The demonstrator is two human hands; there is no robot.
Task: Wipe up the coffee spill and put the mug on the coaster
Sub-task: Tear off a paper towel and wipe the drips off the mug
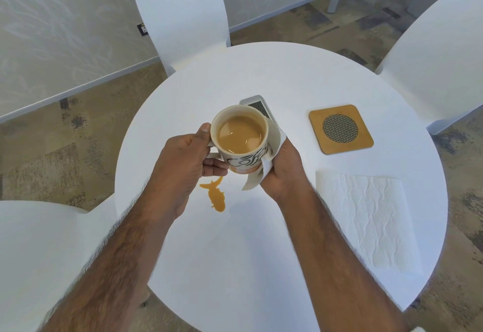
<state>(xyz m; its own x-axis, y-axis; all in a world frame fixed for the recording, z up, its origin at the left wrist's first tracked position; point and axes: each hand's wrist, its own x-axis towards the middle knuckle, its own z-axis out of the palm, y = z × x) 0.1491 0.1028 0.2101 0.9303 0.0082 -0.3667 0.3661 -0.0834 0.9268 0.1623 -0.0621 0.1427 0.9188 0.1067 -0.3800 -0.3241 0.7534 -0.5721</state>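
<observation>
The mug (243,160) is cream with black letters, and the coffee (239,133) in it is light brown. The spill (217,198) is orange-brown. At the right, the coaster (341,129) is tan with a grey net circle. The paper towel (366,222) is white with wavy bumps.

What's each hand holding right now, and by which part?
The left hand grips the mug by its handle; the right hand holds a paper towel piece against the mug's other side.

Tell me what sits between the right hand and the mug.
A piece of paper towel: the right hand holds it against the side of the mug, which the left hand grips from the other side. The head view shows it.
</observation>
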